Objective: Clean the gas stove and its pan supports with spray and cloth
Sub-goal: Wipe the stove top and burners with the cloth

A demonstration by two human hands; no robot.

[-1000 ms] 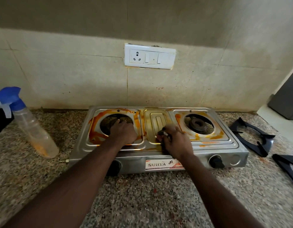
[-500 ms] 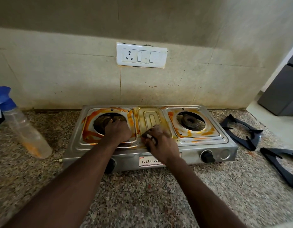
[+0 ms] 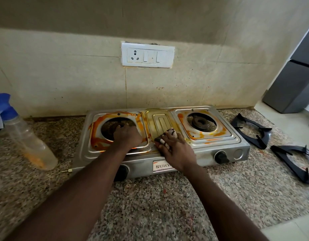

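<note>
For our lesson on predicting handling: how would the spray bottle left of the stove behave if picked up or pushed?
Probably light: the spray bottle is clear plastic and seems to hold little liquid. Likely tippy if pushed high, being tall and narrow with a trigger head on top. Orange smears near its base may make it slippery.

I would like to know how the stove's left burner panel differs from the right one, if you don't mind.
The left burner panel carries broad orange smears round most of its opening; the right burner panel shows thinner streaks. The left hand rests over the left one's opening; the right one's burner shows fully. Both are stained and lack pan supports.
</note>
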